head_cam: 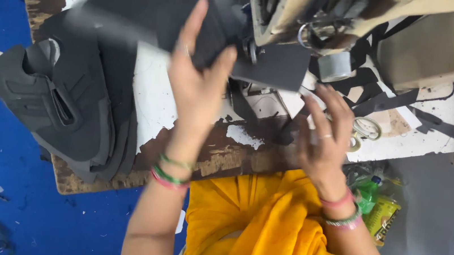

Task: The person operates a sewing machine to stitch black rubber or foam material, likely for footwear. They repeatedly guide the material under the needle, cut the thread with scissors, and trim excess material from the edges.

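Head view is showing a person seated at a worn white surface (155,108) beside a sewing machine (331,14). Left hand (197,84) is lifting a dark grey fabric piece (154,16), its grip closing thumb and fingers on the cloth edge. Right hand (325,139) is hovering open over black scraps (368,92), holding nothing. Judging by this, she is feeding the piece toward the needle; next move is calling for steadying with both hands. A stack of grey pieces (64,109) is lying left.

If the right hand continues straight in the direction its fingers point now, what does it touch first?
Probably the dark grey cut piece held under the sewing machine; the right hand has its fingertips just below its edge, though depth is unclear.
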